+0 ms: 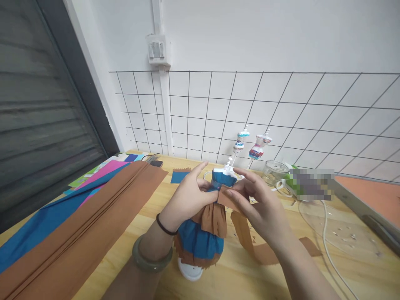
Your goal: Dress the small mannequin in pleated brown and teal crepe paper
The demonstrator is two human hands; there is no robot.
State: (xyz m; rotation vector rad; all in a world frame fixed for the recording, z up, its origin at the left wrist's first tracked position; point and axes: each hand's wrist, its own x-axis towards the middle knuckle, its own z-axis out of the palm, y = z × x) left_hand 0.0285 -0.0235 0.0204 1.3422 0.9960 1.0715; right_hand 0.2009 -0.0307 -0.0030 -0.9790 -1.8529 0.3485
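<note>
A small dress form (224,178) stands in the middle of the table, wearing a blue bodice and a blue skirt (200,239) with a brown hem and a brown gathered overlay (215,221). My left hand (190,193) grips it at the waist, thumb pressed to the front and index finger stretched out; the other fingers are partly hidden behind it. Between thumb and fingers, my right hand (258,202) pinches a brown strip (225,198) against the waist. The strip's long tail (262,253) seems to run down onto the table under my right wrist, though the join is hidden.
Long brown (121,208) and blue sheets (40,225) lie at the left. Behind stand two small decorated dress forms (240,143) against a wire grid (200,112). A clear round container (275,171), a white cable (326,237) and a metal edge (365,221) are at the right.
</note>
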